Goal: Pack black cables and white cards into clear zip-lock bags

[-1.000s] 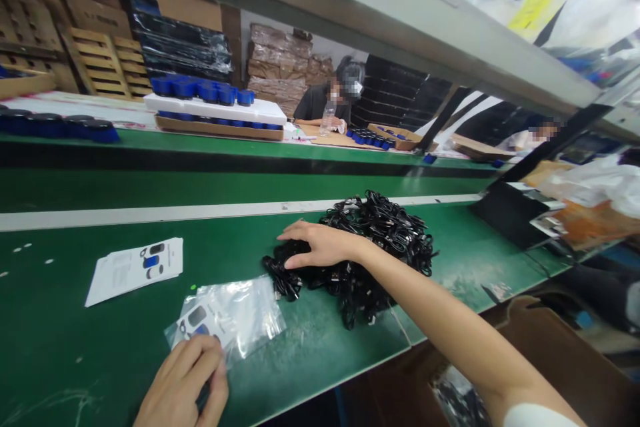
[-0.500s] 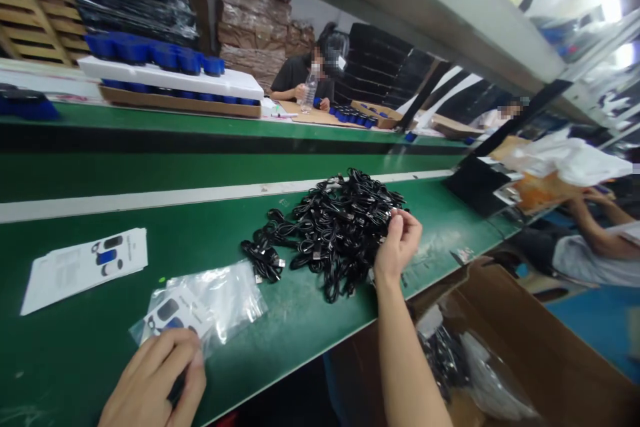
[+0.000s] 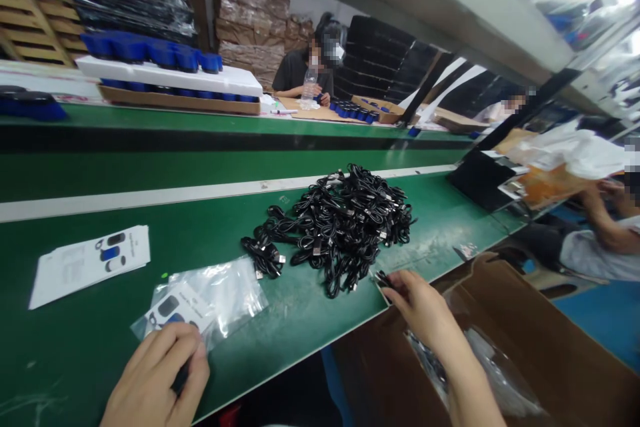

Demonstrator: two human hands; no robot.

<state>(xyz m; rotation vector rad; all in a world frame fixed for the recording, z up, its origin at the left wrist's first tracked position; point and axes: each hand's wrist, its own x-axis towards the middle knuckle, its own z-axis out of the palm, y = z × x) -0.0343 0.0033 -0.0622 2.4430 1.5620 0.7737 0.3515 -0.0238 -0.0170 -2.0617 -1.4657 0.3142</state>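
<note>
My right hand (image 3: pixel 420 307) is closed on a black USB cable (image 3: pixel 383 278) at the table's near edge, just in front of a large heap of bundled black cables (image 3: pixel 345 220). My left hand (image 3: pixel 157 373) is curled at the near edge of a clear plastic bag (image 3: pixel 235 297). A printed leaflet (image 3: pixel 183 307) with product pictures lies at that bag, partly covered by my left fingers. Something dark shows between thumb and fingers; what it is stays hidden. Left of the bag lies a stack of similar leaflets (image 3: pixel 90 263).
Below the table edge on the right stands an open cardboard box (image 3: pixel 530 340) with plastic-wrapped items inside. Blue-and-black round items sit on a white foam tray (image 3: pixel 170 77) on the raised shelf. A person (image 3: pixel 305 73) works across the table; another sits at the right.
My right hand has moved from the cable heap's right side down toward the table edge, taking a cable with it. My left hand has hardly moved.
</note>
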